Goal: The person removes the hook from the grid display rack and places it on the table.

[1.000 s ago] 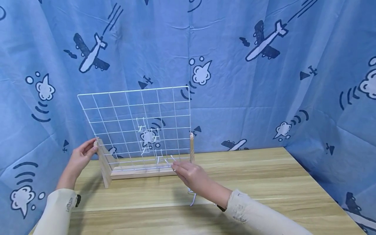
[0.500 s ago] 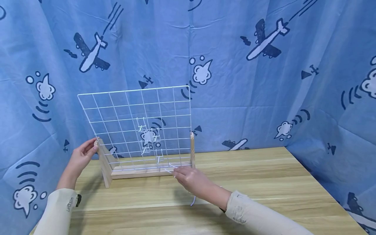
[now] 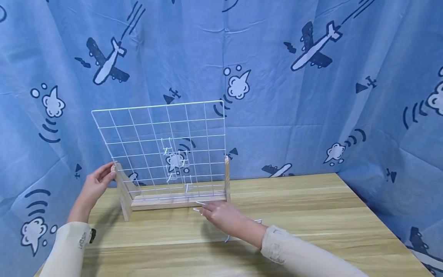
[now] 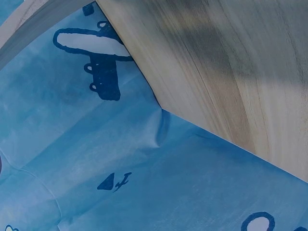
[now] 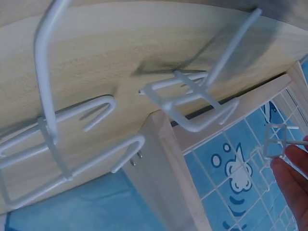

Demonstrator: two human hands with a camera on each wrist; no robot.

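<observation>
A white wire grid panel (image 3: 159,130) leans upright in a wooden stand (image 3: 173,202). My left hand (image 3: 95,186) grips the top of the stand's left side piece (image 3: 122,192) between thumb and fingers; in the left wrist view the hand is out of frame. Low in front of the panel's right part, my right hand (image 3: 225,217) pinches a white wire hook (image 5: 275,140), its two prongs pointing left toward the base bar. Several similar hooks (image 3: 166,151) hang on the middle and lower grid.
Two loose white wire hooks (image 5: 192,98) lie on the wooden table (image 3: 294,215), partly hidden behind my right hand and wrist in the head view. A blue curtain (image 3: 277,115) with printed planes surrounds the table at the back and sides.
My right hand has moved down with the hook, from the grid's lower edge to in front of the base bar. The left hand stays on the stand.
</observation>
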